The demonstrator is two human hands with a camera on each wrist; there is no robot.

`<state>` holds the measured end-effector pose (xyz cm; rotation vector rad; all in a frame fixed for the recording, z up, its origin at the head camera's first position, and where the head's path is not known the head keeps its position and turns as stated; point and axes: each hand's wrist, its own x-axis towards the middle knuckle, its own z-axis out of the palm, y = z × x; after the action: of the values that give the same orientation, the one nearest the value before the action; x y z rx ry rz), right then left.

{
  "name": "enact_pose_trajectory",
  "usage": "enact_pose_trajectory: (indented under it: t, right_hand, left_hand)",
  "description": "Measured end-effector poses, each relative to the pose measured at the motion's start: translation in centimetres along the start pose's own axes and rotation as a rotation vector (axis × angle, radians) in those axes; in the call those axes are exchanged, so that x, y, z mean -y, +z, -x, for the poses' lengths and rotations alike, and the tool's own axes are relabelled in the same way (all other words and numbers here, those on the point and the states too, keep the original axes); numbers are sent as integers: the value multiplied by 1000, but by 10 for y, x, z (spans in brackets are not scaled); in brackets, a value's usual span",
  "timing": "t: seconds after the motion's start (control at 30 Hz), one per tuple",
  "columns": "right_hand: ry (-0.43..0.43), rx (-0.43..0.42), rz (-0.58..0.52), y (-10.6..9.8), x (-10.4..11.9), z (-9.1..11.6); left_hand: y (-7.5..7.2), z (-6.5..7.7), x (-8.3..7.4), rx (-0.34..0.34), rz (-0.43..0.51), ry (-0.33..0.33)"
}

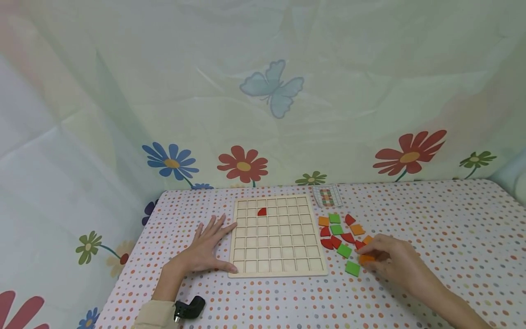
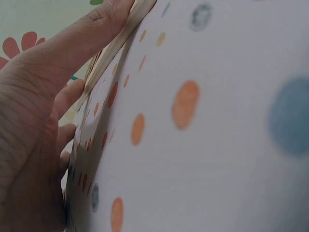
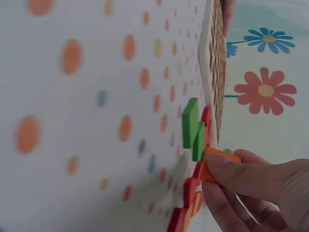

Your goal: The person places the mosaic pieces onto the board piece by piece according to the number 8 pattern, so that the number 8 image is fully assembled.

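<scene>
A wooden grid board lies on the dotted cloth, with a red quarter-circle tile in one cell near its top. Along the board's left side my left hand is spread, its thumb on the lower left corner and fingertips at the left edge. My right hand pinches an orange square tile between thumb and fingers, at the right end of a scatter of tiles. Around it lie a green square tile, red quarter-circle tiles and other orange squares.
A small printed card with a coloured grid pattern lies past the board's upper right corner. Several loose tiles sit between the board and my right hand. A black strap piece is at my left wrist. A flowered curtain hangs behind the table.
</scene>
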<state>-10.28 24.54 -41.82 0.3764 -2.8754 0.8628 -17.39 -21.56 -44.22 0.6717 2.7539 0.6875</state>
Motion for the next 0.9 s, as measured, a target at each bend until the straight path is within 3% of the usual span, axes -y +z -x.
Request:
enact_pose_trajectory:
  t: [0.17, 0.5, 0.9]
  right_hand:
    - [-74, -33, 4, 1, 14, -19]
    - [-195, 29, -200, 19, 49, -85]
    - [-269, 74, -335, 65, 65, -149]
  left_hand:
    - [0, 0, 1, -1, -2, -1]
    - [0, -2, -1, -2, -1, 0]
    - [0, -1, 1, 11, 1, -12]
